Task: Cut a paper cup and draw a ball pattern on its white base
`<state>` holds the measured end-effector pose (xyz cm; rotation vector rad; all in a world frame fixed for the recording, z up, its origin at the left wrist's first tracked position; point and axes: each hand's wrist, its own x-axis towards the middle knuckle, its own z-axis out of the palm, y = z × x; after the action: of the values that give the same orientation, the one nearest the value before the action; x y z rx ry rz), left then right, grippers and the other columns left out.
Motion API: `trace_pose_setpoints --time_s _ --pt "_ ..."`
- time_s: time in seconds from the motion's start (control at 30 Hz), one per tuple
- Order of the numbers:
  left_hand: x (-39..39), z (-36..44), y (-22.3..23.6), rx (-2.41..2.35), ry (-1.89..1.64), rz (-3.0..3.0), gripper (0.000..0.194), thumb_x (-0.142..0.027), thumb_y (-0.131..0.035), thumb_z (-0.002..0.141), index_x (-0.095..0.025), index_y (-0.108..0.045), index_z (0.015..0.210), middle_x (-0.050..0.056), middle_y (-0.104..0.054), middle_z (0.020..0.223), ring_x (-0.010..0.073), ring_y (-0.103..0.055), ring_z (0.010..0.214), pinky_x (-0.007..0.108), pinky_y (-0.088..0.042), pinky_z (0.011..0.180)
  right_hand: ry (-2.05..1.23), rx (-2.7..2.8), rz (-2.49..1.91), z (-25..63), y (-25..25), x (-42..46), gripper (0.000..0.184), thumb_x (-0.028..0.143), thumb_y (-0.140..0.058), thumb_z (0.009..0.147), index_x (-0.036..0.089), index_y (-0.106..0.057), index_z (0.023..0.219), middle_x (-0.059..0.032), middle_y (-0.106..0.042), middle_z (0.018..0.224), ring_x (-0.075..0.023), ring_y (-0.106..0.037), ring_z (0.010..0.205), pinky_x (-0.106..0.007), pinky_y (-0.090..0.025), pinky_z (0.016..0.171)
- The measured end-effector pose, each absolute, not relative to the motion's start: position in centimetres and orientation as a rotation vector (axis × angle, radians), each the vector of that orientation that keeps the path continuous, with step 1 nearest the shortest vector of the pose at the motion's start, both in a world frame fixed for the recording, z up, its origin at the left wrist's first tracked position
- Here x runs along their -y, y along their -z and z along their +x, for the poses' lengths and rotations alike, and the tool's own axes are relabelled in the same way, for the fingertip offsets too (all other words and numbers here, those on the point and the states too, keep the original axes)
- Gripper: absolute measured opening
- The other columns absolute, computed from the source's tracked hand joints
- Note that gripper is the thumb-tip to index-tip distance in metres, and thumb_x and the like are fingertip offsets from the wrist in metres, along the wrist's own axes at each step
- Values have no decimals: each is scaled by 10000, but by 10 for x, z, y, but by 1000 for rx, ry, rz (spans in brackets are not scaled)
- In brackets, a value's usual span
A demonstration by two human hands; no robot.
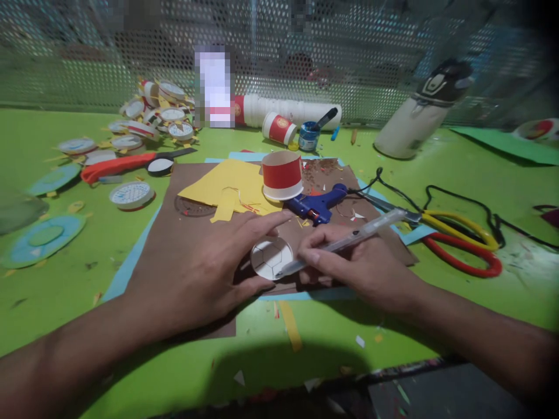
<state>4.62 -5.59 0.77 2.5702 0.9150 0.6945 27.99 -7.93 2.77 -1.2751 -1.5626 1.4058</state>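
Note:
My right hand (336, 256) is closed around a clear-barrelled pen (356, 233), its tip at the lower edge of a small round white piece (271, 259). Dark lines forming a many-sided pattern mark that piece's face. On its left, my left hand (218, 262) curves around the piece, thumb at the lower edge and fingers along the upper side, pinning it on the brown sheet (161, 238). Just beyond stand a cut-down red and white paper cup (282, 174) and a blue glue gun (317, 203), beside yellow paper (229, 183).
Scissors (463, 238) lie at right near a black cord. A bottle (419, 110) stands behind them. A red-handled cutter (122, 167) and several round cup pieces (131, 195) occupy the left. Stacked paper cups (292, 112) and a blue jar (309, 137) line the back.

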Motion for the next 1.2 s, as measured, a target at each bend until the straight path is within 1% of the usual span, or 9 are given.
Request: trace_pose_setpoints --time_s 0.17,0.37,0.5,0.57,0.63,0.73,0.83,0.97,1.2 --pt "48 43 -6 -885 -616 2375 789 -292 -680 870 -397 -253 1526 44 -651 1316 270 -642 1171 428 -543 970 -1444 1309 -1215 284 -20 77 176 377 -664 917 206 -633 890 21 -720 672 -71 -591 504 -162 -416 439" --pt "45 41 -6 -773 -572 2265 799 -269 -638 897 -368 -194 1554 73 -563 1453 265 -572 1295 451 -472 1091 -1416 1225 -1152 286 -17 73 183 373 -699 895 203 -636 918 -1 -721 718 -117 -659 648 -204 -488 555" --pt "47 39 -7 -847 -530 2277 909 -410 -724 837 -373 -168 1556 98 -501 1503 306 -532 1334 502 -465 1090 -1480 1209 -1144 289 -13 74 197 389 -682 902 209 -611 866 35 -651 613 -90 -512 481 -197 -351 425" --pt "49 41 -9 -907 -518 2330 951 -519 -751 792 -341 -201 1547 119 -524 1469 334 -542 1310 534 -471 1069 -1463 1243 -1134 290 -11 75 217 382 -673 908 199 -605 816 48 -603 550 -82 -454 452 -203 -322 422" --pt "50 46 -11 -971 -499 2386 941 -559 -754 774 -298 -256 1528 125 -568 1413 343 -562 1271 540 -480 1045 -1435 1277 -1139 291 -9 75 243 380 -680 903 191 -597 775 57 -566 511 -78 -427 445 -206 -312 427" --pt "53 52 -12 -1080 -479 2394 828 -440 -739 813 -262 -317 1502 119 -610 1362 327 -589 1221 512 -505 1001 -1410 1311 -1182 290 -11 74 262 399 -705 880 192 -590 769 63 -548 495 -77 -416 439 -204 -309 419" --pt "53 54 -9 -1106 -490 2360 797 -333 -699 835 -264 -293 1517 116 -606 1372 311 -591 1221 505 -503 995 -1416 1337 -1206 288 -16 74 246 403 -710 874 198 -591 808 59 -573 518 -83 -444 449 -201 -344 429" --pt "51 49 -5 -1067 -495 2321 809 -341 -679 840 -276 -257 1527 108 -608 1371 308 -576 1245 523 -480 1024 -1400 1409 -1251 288 -18 74 204 361 -680 900 188 -608 819 29 -623 590 -86 -490 484 -199 -361 446" --pt "51 46 -8 -1033 -460 2353 806 -409 -657 857 -298 -233 1533 125 -567 1420 332 -563 1261 542 -480 1021 -1517 1358 -1132 292 -6 72 191 360 -678 912 192 -622 840 45 -615 595 -73 -485 482 -185 -373 443"
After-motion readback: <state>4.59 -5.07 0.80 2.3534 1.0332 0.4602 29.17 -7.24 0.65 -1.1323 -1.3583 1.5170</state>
